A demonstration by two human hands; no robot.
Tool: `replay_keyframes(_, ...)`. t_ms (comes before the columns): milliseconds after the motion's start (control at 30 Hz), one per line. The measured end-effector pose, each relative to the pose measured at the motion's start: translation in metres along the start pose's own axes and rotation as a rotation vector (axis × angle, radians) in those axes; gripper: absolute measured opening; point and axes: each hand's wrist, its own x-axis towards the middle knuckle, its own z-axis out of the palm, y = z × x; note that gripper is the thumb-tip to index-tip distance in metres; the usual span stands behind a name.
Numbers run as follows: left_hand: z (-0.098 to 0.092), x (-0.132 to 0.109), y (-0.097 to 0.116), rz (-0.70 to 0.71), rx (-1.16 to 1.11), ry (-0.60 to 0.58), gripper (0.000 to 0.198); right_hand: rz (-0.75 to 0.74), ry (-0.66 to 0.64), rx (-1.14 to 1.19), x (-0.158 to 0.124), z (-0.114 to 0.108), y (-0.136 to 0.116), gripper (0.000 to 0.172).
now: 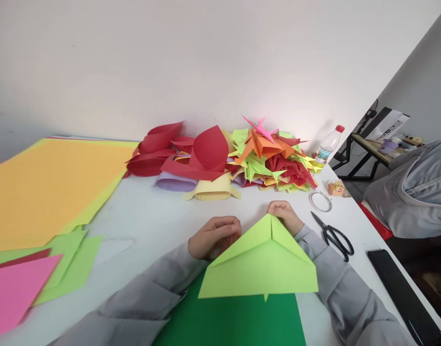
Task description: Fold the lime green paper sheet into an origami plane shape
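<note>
A light green sheet of paper (256,269), folded to a point at the top with creased flaps and a centre slit, is held up in front of me. My right hand (283,215) is closed on its top point, fingers pinched together. My left hand (218,235) is beside the slanted left edge, its fingers curled closed. The paper partly hides those fingertips, so I cannot tell whether they grip anything. Beneath the folded paper lies a dark green sheet (235,322) on the white table (148,211).
Red paper shapes (209,151) and a pile of colourful folded paper (267,158) stand against the wall. Large orange sheets (62,182) and a pink sheet (18,293) lie left. At right are scissors (334,235), a tape roll (320,202), a bottle (328,145) and a black strip (400,293). A person (411,192) sits beyond.
</note>
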Motion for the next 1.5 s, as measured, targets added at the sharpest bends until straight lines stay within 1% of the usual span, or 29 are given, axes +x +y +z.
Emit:
replay_keyframes(100,0.005,-0.003,-0.005,-0.053,0.149,-0.098,0.032,0.04,-0.029,0.018,-0.005,0.02,0.002,0.036)
replay_keyframes(200,0.005,-0.005,-0.011,-0.079,0.201,-0.157,0.033,0.054,-0.036,0.0,-0.007,0.027,-0.001,0.041)
replay_keyframes(300,-0.001,-0.001,-0.016,-0.068,0.2,-0.144,0.032,0.101,-0.081,0.001,-0.01,0.024,-0.006,0.048)
replay_keyframes(467,-0.01,0.008,-0.022,-0.029,0.245,-0.108,0.034,0.261,-0.339,-0.081,-0.014,0.013,-0.015,0.046)
replay_keyframes(500,-0.011,0.009,-0.022,-0.027,0.256,-0.105,0.034,0.288,-0.38,-0.111,-0.014,0.011,-0.017,0.047)
replay_keyframes(567,-0.011,0.009,-0.023,-0.027,0.271,-0.1,0.035,0.321,-0.416,-0.164,-0.015,0.009,-0.019,0.048)
replay_keyframes(700,-0.008,0.008,-0.017,-0.046,0.297,-0.102,0.037,0.323,-0.407,-0.224,-0.015,0.007,-0.02,0.051)
replay_keyframes(900,-0.001,0.003,-0.001,-0.105,0.331,-0.078,0.031,0.316,-0.388,-0.225,-0.016,0.008,-0.021,0.052)
replay_keyframes(1000,0.0,0.003,-0.001,-0.116,0.346,-0.076,0.035,0.307,-0.378,-0.208,-0.016,0.009,-0.023,0.054)
replay_keyframes(1200,0.001,0.004,-0.004,-0.052,0.423,-0.117,0.035,0.311,-0.312,-0.248,-0.015,0.016,-0.025,0.051)
replay_keyframes(1300,0.003,0.003,-0.003,-0.069,0.418,-0.12,0.037,0.314,-0.297,-0.26,-0.016,0.019,-0.028,0.051)
replay_keyframes(1400,0.006,0.002,-0.002,-0.069,0.386,-0.077,0.039,0.268,-0.318,-0.324,-0.018,0.024,-0.029,0.044)
replay_keyframes(1500,0.01,0.002,-0.002,-0.05,0.326,-0.052,0.04,0.221,-0.349,-0.393,-0.02,0.032,-0.024,0.031)
